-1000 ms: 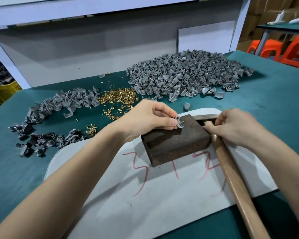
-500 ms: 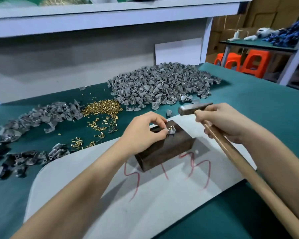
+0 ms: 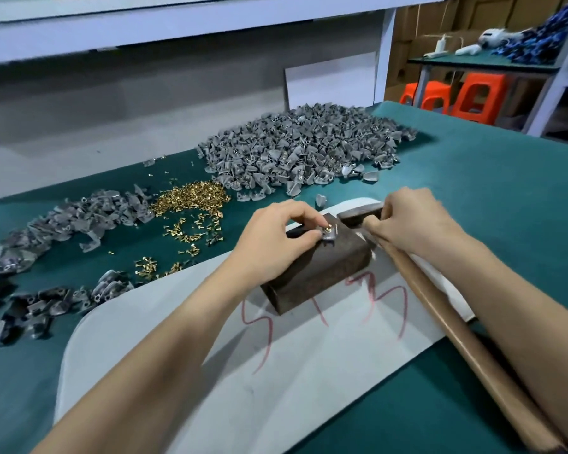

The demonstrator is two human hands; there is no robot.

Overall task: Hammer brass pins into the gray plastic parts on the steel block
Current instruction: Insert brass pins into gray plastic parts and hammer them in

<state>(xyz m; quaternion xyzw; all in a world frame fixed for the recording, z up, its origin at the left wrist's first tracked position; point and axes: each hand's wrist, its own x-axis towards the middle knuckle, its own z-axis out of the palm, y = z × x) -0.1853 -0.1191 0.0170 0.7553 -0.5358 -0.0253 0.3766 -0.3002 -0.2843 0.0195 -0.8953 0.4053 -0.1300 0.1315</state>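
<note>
- a green-covered worktop (image 3: pixel 512 231) carries everything; a white sheet (image 3: pixel 230 362) with red scrawl lies under both grips, reaching towards the person.
- beyond the grips a pale wall rises under a white shelf (image 3: pixel 177 24), with a white board (image 3: pixel 332 83) leaning on it; far right of the right grip stand orange stools (image 3: pixel 466 99) under a second table (image 3: pixel 482 62).
- nothing is boxed: a big pile of gray parts (image 3: pixel 302 149) lies loose beyond both grips, a heap of brass pins (image 3: pixel 191 199) left of and beyond the left grip, and two darker gray heaps (image 3: pixel 73 221) further left.
- the steel block (image 3: pixel 322 267) sits on the sheet, its long axis running from near left to far right; its far end lies under the left grip's fingertips.
- the left grip (image 3: pixel 276 237) pinches one gray part (image 3: pixel 329 236) between thumb and forefinger, on top of the block's far end.
- a pin (image 3: pixel 329 229) shows as a brass glint on top of that part; blur hides how deep it sits.
- the right grip (image 3: pixel 413 221) is clenched round the hammer (image 3: pixel 456 322) handle, right up by the head.
- the hammer head points left out of the right grip, just beside the block's far corner and near the part; whether it touches the block cannot be told.
- the handle's long axis runs from the right grip towards the person, low over the sheet's right edge.
</note>
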